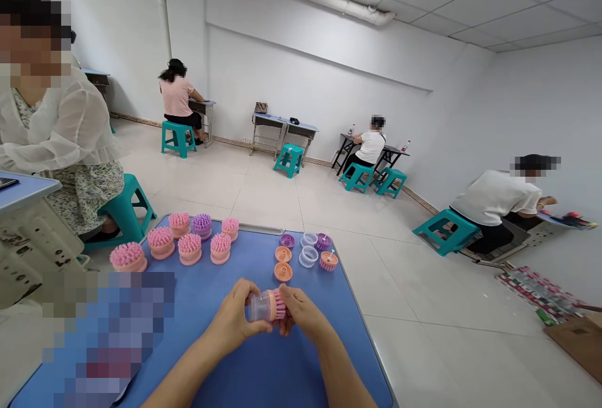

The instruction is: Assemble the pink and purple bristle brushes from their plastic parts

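The left hand (230, 319) grips the clear cup (258, 306) end of a pink brush (269, 305), its fingers (251, 289) curled closely around the cup. The right hand (303, 314) closes over the bristled end, nearly meeting the left, with the brush held sideways between them above a blue table (254, 264). Farther across the table, to the left, six pink brushes (190, 248) and a purple brush (202, 226) stand bristles up in a loose group. To the right lie two orange discs (283, 272), a purple disc (287, 240), two clear cups (308, 256) and two small bristled pieces (328, 261), one pink, one purple. A blurred object (108, 345) covers the table's near left corner. Beside that side of the table, a co-worker (51, 138) in a sheer white top sits on a teal stool (125, 207).
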Demonstrator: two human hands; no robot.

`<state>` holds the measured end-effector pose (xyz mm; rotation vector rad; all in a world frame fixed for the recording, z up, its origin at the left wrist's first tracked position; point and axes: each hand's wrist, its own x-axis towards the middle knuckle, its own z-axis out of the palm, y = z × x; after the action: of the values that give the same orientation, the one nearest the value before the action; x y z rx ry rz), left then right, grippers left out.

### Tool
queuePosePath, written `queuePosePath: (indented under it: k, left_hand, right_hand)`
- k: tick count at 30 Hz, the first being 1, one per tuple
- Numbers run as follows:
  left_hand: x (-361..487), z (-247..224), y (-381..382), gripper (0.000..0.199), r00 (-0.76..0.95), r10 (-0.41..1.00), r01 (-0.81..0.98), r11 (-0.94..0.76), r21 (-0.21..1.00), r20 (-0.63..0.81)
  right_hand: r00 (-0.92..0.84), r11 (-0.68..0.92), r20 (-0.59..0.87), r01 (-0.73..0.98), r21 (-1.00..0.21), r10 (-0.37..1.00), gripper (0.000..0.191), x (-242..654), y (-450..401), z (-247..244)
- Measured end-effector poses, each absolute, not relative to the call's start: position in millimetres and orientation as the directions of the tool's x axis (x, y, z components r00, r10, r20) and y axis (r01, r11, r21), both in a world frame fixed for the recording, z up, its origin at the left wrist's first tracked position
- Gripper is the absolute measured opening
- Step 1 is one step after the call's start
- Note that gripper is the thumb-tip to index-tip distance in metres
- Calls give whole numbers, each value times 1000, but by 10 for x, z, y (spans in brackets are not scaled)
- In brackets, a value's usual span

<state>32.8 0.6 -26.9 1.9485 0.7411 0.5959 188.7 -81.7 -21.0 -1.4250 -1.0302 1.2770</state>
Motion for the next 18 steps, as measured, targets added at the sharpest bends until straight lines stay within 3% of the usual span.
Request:
queuePosePath:
  k: [6, 10, 13, 18]
  left_hand:
    - [337, -265, 12, 38, 673, 737, 265, -317, 911, 61]
    - [335, -243, 3, 36, 684, 727, 270, -330, 905, 61]
    - [338, -228, 1, 35, 676, 734, 270, -330, 905, 66]
    - [349, -239, 7, 36, 684, 729, 271, -290, 918, 28]
  right_hand:
    - [59, -52, -55, -59, -997, 997, 60, 1951, -881, -155]
    - [51, -131, -130, 16, -991, 990, 40, 1917, -849, -146]
    - [71, -185, -183, 22, -982, 981, 46, 1897, -840, -151]
    - [53, -114, -116, -47, -992, 992, 51, 1887, -862, -126]
